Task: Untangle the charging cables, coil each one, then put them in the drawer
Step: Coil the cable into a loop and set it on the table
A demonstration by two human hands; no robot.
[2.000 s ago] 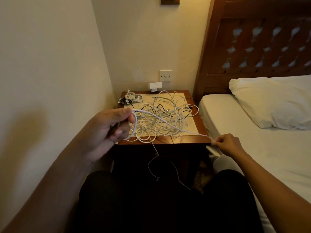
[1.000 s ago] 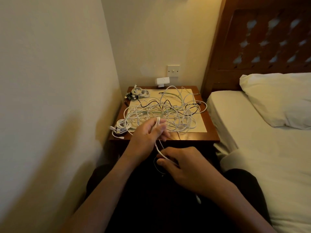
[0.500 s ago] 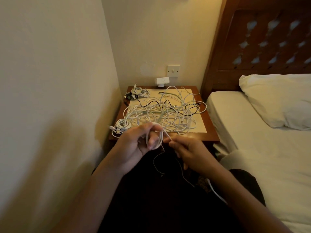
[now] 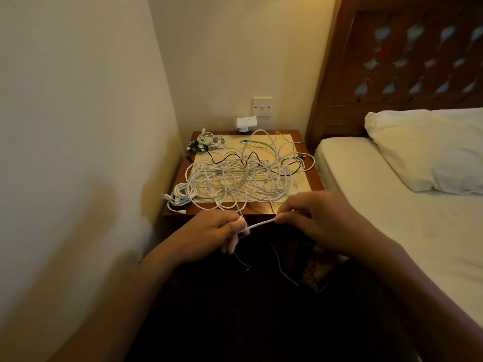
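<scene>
Dim bedroom corner: a plain wall [image 4: 78, 126] on the left, a bed [image 4: 392, 218] with a white pillow [image 4: 428, 150] on the right, and a wooden bedside table [image 4: 313, 178] squeezed between them. Spread over most of the tabletop is the tangle [image 4: 243, 176], thin white leads looped through one another with a black one threaded in. Two coiled bundles sit apart from it, one at the near left corner [image 4: 183, 195] and one at the far left [image 4: 209, 141].

In front of the near edge, the left hand [image 4: 211, 233] has its fingers curled round one end of a white cable [image 4: 261, 223]. The right hand [image 4: 321, 218] pinches it just alongside, so a short stretch runs taut between them while slack hangs into the dark below.

This stuff looks light, limp and smooth-skinned, likely to slip through a loose grip. I'd hold near a plug and feed it through the loops. Tugging should only tighten knots.
</scene>
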